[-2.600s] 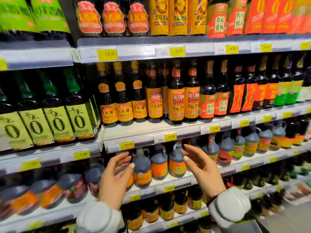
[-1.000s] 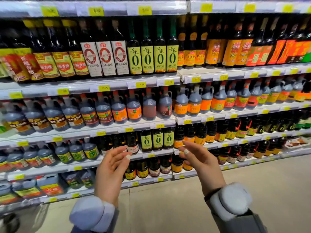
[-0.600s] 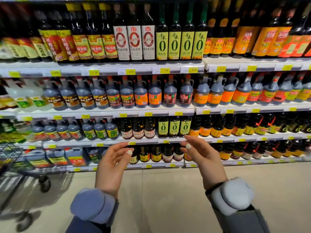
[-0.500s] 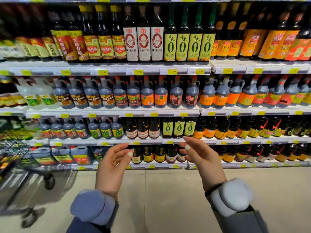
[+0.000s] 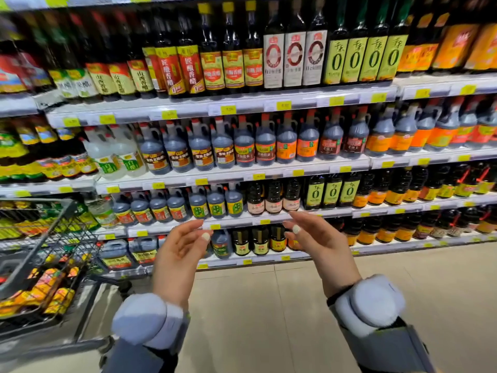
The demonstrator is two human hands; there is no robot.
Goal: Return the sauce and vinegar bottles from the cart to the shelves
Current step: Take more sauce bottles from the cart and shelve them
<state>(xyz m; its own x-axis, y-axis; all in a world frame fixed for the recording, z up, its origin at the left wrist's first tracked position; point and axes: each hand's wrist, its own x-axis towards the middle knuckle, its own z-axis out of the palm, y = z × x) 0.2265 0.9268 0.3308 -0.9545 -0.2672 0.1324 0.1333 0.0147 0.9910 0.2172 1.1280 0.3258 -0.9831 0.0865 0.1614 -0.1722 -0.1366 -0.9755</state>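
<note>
Between picks: left hand (image 5: 177, 254) and right hand (image 5: 320, 246) are hovering empty, fingers loosely open, before the shelves (image 5: 242, 175), while bottles (image 5: 48, 286) are lying in the cart (image 5: 40, 201) at left, so the next move is probably turning left to grab one.

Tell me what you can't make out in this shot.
Head view, cart: cut off by the left edge, so its bottles cannot be counted.
Head view, price tags: too small and blurred to read.
Head view, bottom shelf: left hand and right hand hide some bottles there.
</note>
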